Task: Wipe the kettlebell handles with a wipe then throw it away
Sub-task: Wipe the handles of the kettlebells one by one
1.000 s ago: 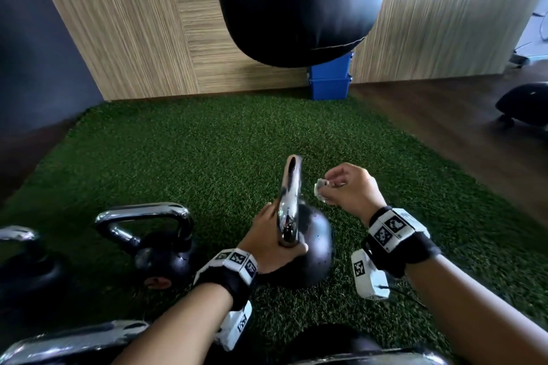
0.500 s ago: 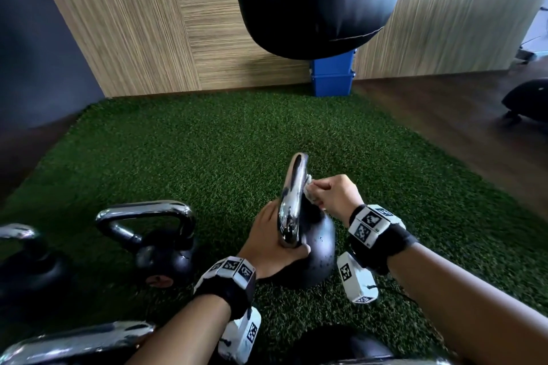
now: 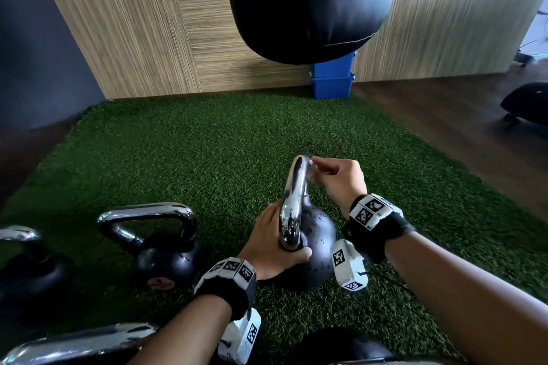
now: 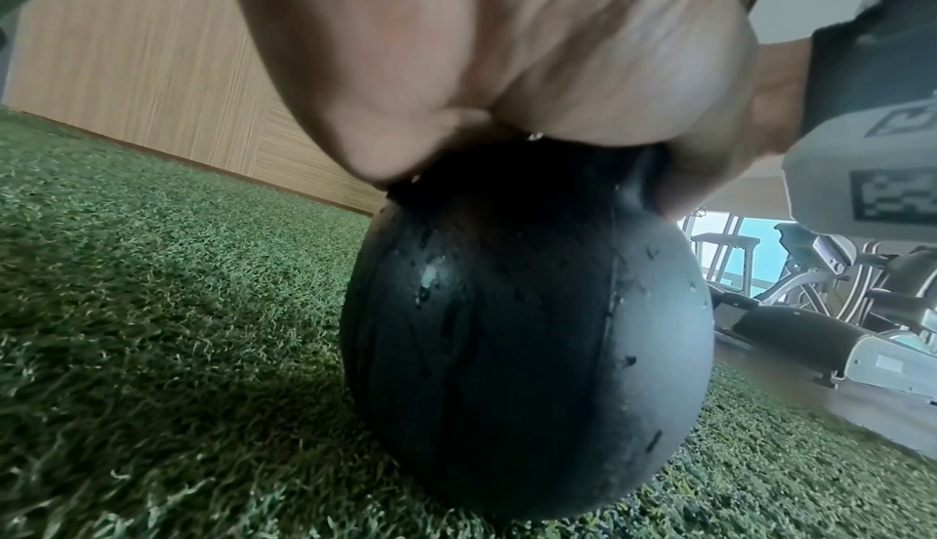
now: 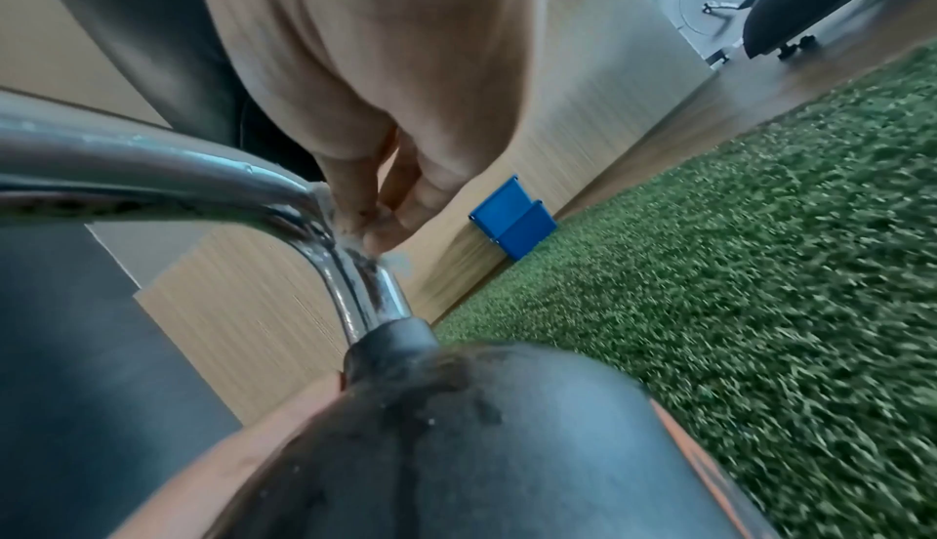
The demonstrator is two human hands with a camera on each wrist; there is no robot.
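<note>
A black kettlebell [image 3: 314, 249] with a chrome handle [image 3: 295, 195] stands on the green turf in front of me. My left hand [image 3: 272, 249] grips it at the near base of the handle, thumb curled over the ball [image 4: 527, 327]. My right hand [image 3: 338, 178] pinches a small white wipe [image 5: 355, 235] against the far top corner of the handle [image 5: 324, 219]. The wipe is mostly hidden by my fingers and shows as a thin damp shred. Droplets speckle the ball.
Another chrome-handled kettlebell [image 3: 160, 240] stands to the left, more at the left edge [image 3: 26, 264] and near bottom [image 3: 80, 341]. A black punching bag [image 3: 308, 0] hangs ahead, a blue bin [image 3: 332, 77] behind it at the wooden wall. Gym machines [image 4: 821, 299] stand right.
My right hand came in from beside the handle, met its side with the wipe, then slid up to the far top corner. The left hand kept its grip.
</note>
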